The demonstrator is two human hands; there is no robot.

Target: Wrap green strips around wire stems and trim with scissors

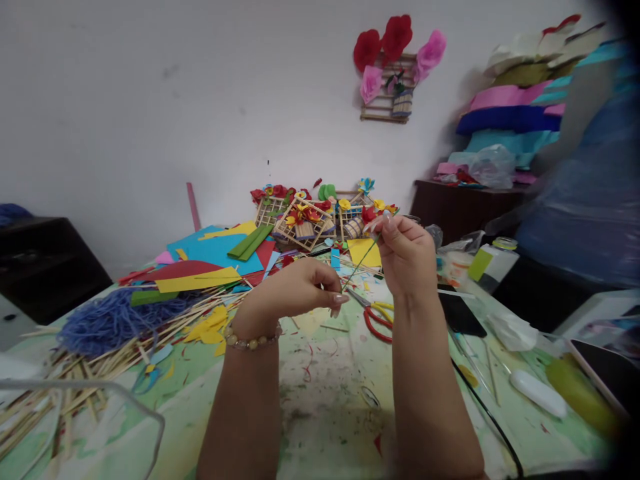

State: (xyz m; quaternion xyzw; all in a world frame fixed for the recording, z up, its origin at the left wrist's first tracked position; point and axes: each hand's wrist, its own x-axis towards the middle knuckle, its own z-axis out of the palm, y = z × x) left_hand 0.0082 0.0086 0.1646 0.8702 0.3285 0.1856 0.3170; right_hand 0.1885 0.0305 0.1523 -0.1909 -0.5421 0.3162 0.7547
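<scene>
A thin green stem (pixel 361 265), like a wire or stick, runs slantwise between my two hands above the table. My left hand (pixel 313 287), bent at the wrist above a beaded bracelet, pinches its lower end. Raised higher, my right hand (pixel 404 250) has thumb and fingers closed on the upper end. Something small and pale may be at those fingertips, too small to make out. Just below the stem lie scissors (pixel 377 320) with red and yellow handles, partly behind my right forearm.
Coloured paper sheets (pixel 215 250), blue yarn (pixel 127 323) and wooden sticks (pixel 95 373) cover the left side. Small lattice frames with paper flowers (pixel 305 220) stand at the back. A phone (pixel 463 313), a white-handled tool (pixel 537 393) and a black cable (pixel 487 417) lie on the right.
</scene>
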